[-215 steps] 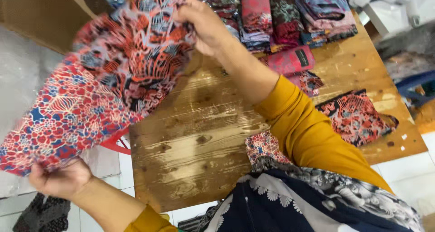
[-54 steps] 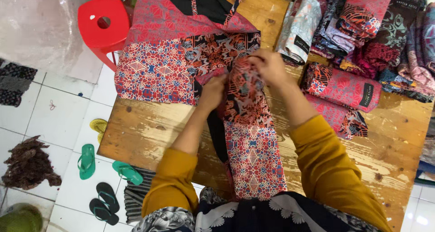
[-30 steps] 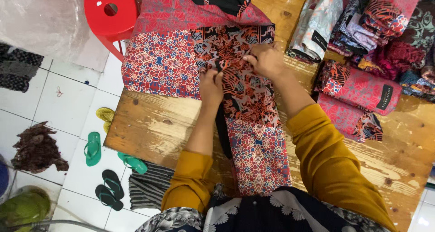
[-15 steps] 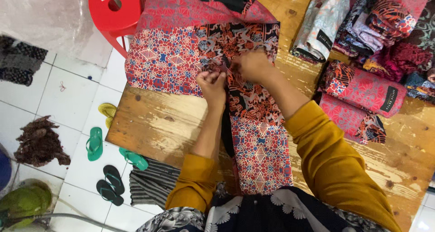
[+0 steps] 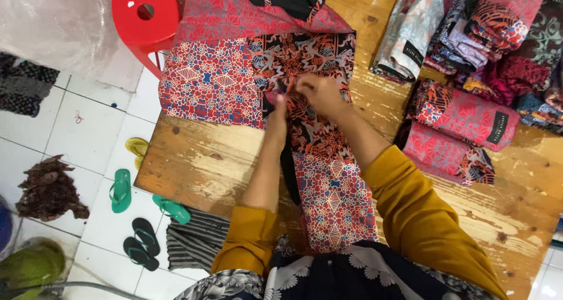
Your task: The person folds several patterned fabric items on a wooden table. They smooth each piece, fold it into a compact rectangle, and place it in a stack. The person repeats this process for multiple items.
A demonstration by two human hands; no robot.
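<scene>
A red, black and blue patterned batik garment [image 5: 246, 71] lies spread on a worn wooden table [image 5: 199, 165], its lower part running toward my body. My left hand [image 5: 277, 109] pinches the fabric near the garment's middle, fingers closed on a fold. Just to its right, my right hand [image 5: 316, 92] also grips the cloth, knuckles up. The two hands almost touch. Both arms wear mustard-yellow sleeves.
Rolled and folded batik cloths [image 5: 463, 121] pile up at the table's right and far right. A red plastic stool [image 5: 143, 15] stands at the table's far left corner. Green and black sandals [image 5: 141, 218] lie on the white tiled floor left of the table.
The garment, held up in the air earlier, now lies flat on the table. Over the last second my hands have moved closer together on the fabric's middle.
</scene>
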